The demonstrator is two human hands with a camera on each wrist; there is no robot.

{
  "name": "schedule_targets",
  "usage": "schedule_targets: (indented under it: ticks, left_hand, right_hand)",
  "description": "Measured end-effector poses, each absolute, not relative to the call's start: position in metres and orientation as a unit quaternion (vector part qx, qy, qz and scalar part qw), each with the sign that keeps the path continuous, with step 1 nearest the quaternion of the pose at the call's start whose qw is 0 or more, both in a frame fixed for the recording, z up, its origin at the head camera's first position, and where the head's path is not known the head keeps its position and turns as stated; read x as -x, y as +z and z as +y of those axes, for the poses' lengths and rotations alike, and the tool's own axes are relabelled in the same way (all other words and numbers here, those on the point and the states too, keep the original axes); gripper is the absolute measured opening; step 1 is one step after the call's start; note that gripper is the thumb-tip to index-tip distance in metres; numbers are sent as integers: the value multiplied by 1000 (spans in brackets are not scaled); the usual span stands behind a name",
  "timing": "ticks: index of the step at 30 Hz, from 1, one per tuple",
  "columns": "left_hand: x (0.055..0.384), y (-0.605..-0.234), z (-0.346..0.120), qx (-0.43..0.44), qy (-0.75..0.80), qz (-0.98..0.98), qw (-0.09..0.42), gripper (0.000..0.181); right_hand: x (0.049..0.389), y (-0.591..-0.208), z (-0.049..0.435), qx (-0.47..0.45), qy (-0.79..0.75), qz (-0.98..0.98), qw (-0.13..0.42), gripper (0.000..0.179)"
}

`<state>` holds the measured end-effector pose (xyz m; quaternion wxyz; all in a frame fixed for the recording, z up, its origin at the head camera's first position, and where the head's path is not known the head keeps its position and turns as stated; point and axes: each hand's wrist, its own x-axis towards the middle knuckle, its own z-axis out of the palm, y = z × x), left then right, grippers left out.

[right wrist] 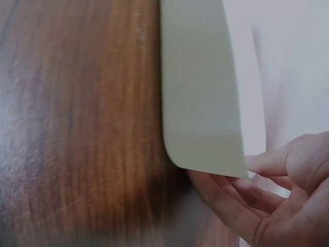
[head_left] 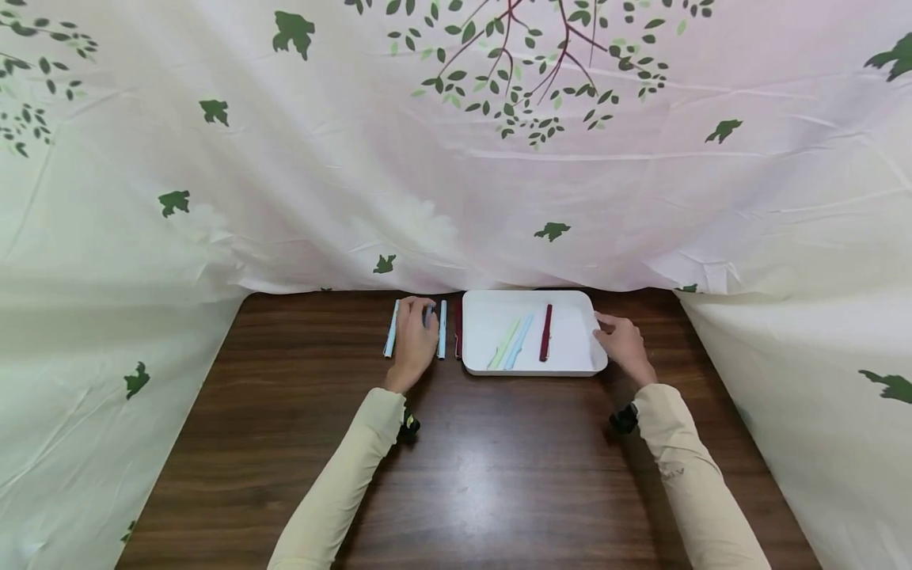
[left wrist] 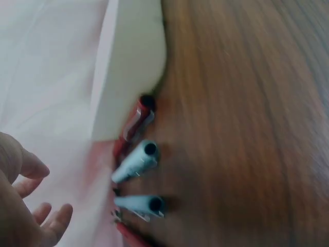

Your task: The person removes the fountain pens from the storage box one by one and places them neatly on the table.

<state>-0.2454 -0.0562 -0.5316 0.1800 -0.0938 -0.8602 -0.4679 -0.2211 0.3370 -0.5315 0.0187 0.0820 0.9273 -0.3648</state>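
My left hand (head_left: 416,336) hovers over a row of capped pens left of the tray, its thumb and fingers spread apart in the left wrist view. Under and beside it lie a light blue pen (head_left: 391,328), another light blue pen (head_left: 442,328) and a dark red pen (head_left: 458,328); the hand partly hides the row. My right hand (right wrist: 288,190) pinches the right end of the white tray (right wrist: 203,103), thumb at the rim and fingers below. Inside the tray are a light green pen (head_left: 503,344), a pale blue pen (head_left: 518,342) and a dark red pen (head_left: 546,332).
The dark wooden table (head_left: 470,475) runs back to a hanging white cloth (head_left: 299,222) printed with leaves and birds. This cloth also encloses both sides. The tray stands close to it at the table's back edge.
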Motion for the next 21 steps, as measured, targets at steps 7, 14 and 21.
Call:
schedule_targets:
  ticks: [7, 14, 21]
  left_hand:
    - [243, -521, -32, 161, -473, -856, 131, 18]
    - [233, -525, -8, 218, -459, -859, 70, 19]
    - [228, -539, 3, 233, -413, -879, 47, 21]
  right_hand:
    - [221, -521, 340, -112, -422, 894, 99, 51]
    - [223, -517, 342, -113, -464, 870, 122, 51]
    - [225, -515, 353, -110, -527, 824, 177, 57]
